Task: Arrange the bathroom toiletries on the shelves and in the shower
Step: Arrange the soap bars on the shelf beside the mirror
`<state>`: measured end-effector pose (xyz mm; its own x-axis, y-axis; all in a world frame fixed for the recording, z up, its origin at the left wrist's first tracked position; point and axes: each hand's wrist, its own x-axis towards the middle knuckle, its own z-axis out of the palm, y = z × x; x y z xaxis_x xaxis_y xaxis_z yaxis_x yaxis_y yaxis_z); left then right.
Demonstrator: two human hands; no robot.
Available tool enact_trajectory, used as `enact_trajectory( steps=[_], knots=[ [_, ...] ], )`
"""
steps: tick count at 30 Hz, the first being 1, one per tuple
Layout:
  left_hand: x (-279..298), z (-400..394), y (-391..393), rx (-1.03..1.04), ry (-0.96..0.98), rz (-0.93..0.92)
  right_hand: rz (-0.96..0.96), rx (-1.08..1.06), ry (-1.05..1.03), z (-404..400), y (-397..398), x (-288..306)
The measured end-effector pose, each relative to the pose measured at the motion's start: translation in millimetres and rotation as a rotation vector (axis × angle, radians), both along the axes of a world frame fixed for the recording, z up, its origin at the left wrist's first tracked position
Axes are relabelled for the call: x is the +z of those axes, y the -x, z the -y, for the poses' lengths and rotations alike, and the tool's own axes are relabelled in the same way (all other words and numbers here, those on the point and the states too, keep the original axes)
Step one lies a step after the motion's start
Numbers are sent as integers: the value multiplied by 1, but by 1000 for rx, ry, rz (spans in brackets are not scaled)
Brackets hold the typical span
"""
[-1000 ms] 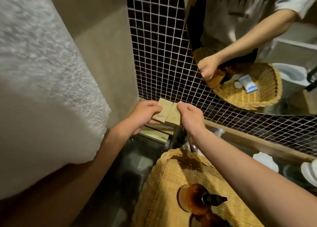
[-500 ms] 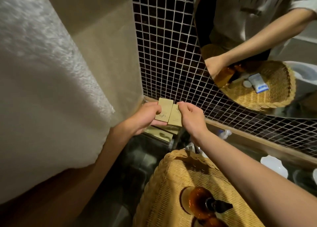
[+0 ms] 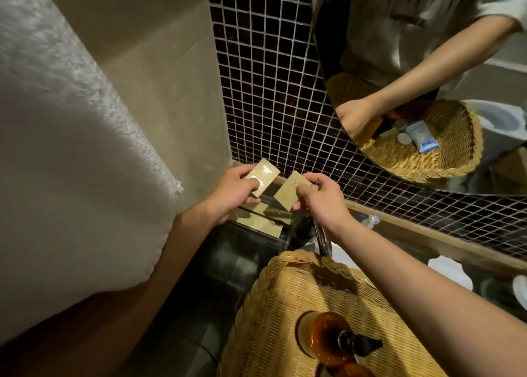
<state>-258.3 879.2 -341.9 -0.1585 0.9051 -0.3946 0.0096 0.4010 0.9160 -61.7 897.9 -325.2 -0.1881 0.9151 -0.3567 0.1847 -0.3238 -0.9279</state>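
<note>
White towelling (image 3: 65,137) hangs big on the left, clear of the work. Just right of it the left hand (image 3: 228,197) pinches one tan packet (image 3: 63,174), thumb on top and fingers curled beneath, while the right hand (image 3: 316,202) pinches a second packet (image 3: 291,194) the same way; the two are held apart and tilted over the far corner, I'd guess to be set down side by side. Beneath them a glass shelf (image 3: 256,242) already carries what looks like one or two more flat packets, though reflections make the count unsure. Nearer and to the right, the wicker basket (image 3: 285,305) sits close at hand as the supply, with one amber pump bottle (image 3: 330,336) plain and part of a second at the bottom edge. Far right, a round mirror (image 3: 427,63) doubles the basket.
</note>
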Motion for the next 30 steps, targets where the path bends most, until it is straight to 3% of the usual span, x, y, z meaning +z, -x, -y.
enact_trajectory(
  steps=[2,4,8,13,19,30],
  knots=[
    [-1,-2,6,-13,-50,-201,24,-18,-43,-1,0,-3],
    [1,-3,11,-53,-82,-277,93,-15,-124,-2,0,-5],
    [5,-6,16,-171,-73,-299,246,4,-280,-5,2,-8],
    [10,-7,13,-236,-122,-241,258,51,-314,-5,10,-10],
    [17,-18,19,-270,-174,-315,269,93,-334,-17,12,-10],
    [12,-65,26,-519,-281,-915,650,344,-427,-66,34,-11]
  ],
)
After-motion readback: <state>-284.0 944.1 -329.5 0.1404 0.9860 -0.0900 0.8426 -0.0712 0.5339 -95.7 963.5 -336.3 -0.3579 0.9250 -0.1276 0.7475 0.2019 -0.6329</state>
